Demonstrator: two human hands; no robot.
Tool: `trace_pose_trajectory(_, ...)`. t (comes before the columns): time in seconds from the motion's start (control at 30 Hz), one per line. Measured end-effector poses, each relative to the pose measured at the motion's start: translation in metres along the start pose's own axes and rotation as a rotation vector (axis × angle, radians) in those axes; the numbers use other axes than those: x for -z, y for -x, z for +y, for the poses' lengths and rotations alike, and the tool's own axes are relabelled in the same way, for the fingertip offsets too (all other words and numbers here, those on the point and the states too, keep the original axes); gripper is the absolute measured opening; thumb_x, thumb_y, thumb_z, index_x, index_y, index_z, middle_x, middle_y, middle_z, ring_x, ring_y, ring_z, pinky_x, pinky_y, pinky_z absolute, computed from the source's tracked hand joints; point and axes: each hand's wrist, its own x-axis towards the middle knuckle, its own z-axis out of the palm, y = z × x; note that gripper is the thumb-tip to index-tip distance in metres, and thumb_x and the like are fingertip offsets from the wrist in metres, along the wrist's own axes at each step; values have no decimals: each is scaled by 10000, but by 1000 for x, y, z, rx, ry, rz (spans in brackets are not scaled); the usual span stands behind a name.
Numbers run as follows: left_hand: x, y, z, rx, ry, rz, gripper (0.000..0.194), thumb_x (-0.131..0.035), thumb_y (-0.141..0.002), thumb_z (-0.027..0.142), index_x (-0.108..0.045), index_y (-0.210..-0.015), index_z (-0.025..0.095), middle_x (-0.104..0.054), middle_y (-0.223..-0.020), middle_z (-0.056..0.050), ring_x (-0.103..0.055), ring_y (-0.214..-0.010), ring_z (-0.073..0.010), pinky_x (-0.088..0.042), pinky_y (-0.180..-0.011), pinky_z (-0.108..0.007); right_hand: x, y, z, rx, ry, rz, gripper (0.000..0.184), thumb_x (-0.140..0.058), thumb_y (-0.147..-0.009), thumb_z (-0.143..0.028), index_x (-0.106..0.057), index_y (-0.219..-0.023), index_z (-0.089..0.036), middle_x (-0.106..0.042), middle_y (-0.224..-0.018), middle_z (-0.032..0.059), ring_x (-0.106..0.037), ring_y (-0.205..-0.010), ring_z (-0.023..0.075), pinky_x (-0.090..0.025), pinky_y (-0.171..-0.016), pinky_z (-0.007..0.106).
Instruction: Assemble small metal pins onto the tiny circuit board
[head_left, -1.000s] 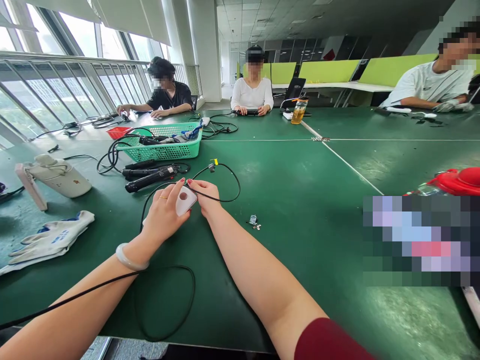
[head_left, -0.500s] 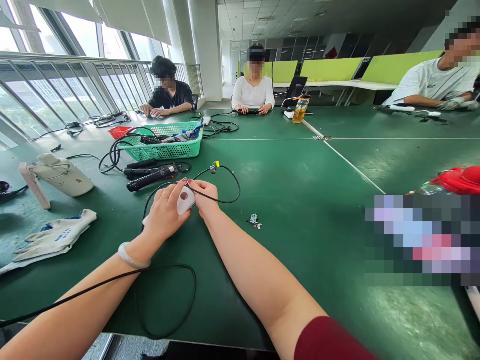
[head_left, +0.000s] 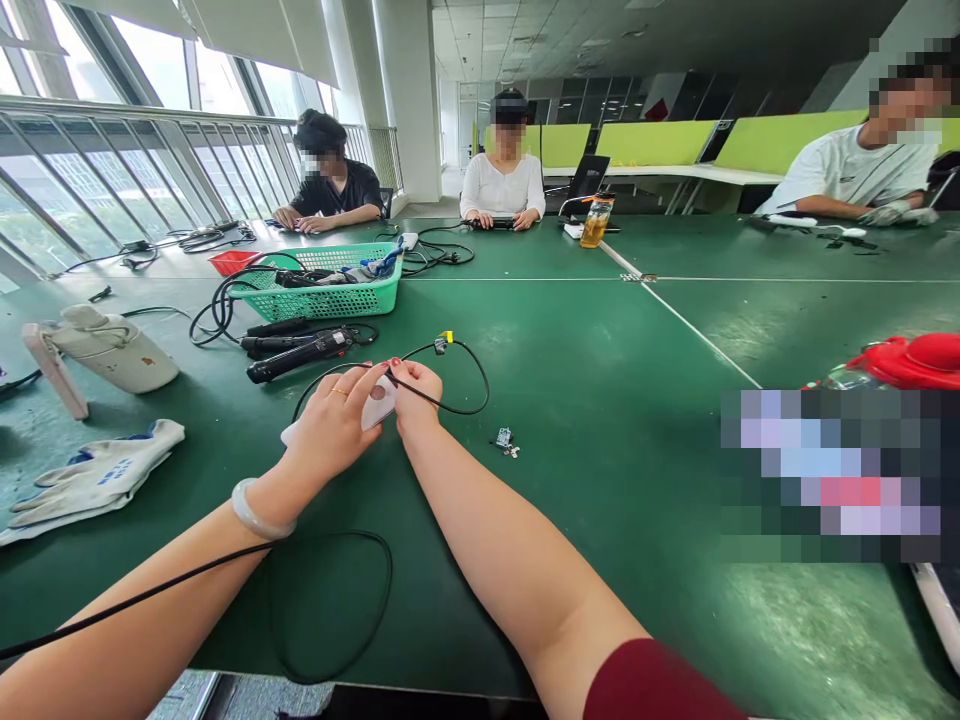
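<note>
My left hand is wrapped over an elongated white casing that has a round hole or spot near its far end. Most of the casing is hidden under that palm. My right hand is closed in a pinch at the casing's far end, with its fingertips close to those of the left. What exactly it pinches is hidden. A thin black cable passes by the fingers and loops out to the right, with a yellow-tagged connector on it. Small metal bits lie on the table to the right.
Black tool handles lie beyond my hands, before a green basket of cables. Left are a glove and a beige bottle. An orange-topped bottle stands farther off. A red-topped item is right. Three people sit around the table.
The view has shifted slightly, so the table's things sit a little farther left. Both hands keep their hold on the casing's area and have moved slightly right.
</note>
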Motion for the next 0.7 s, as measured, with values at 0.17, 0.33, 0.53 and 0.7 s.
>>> trace_pose_trajectory(0.17, 4, 11, 0, 136, 1, 15, 770, -600, -730, 216, -273, -1428, 198, -529, -1293, -130, -518, -1142, -304, -395, -1011, -442, 15, -21, -30, 3, -239, 190, 175, -606, -820, -245, -523, -706, -140, -627, -661, 16, -621, -620, 93, -526, -673, 224)
trace_pose_trajectory(0.33, 3, 19, -6, 134, 16, 80, 807, -620, -748, 256, -218, -1444, 183, -517, -1304, -142, -505, -1172, -300, -395, -1027, -438, 18, -18, -37, -126, -103, -87, 87, -613, -817, -148, -577, -746, -115, -653, -664, 26, -605, -549, 83, -536, -659, 230)
trace_pose_trajectory(0.53, -1, 16, -8, 103, 8, 147, 828, -629, -757, 258, -176, -1445, 180, -472, -1339, -171, -470, -1221, -311, -379, -1042, -472, 4, 1, -26, -200, -48, -271, 52, -617, -809, -164, -577, -778, -150, -670, -657, 0, -644, -614, 109, -542, -640, 225)
trace_pose_trajectory(0.7, 0, 18, -8, 119, 12, 171, 837, -651, -745, 267, -182, -1434, 196, -476, -1333, -161, -470, -1224, -309, -387, -1042, -472, 4, 1, -25, -190, -53, -316, 59, -645, -777, -169, -592, -766, -146, -685, -722, -1, -627, -610, 85, -538, -655, 209)
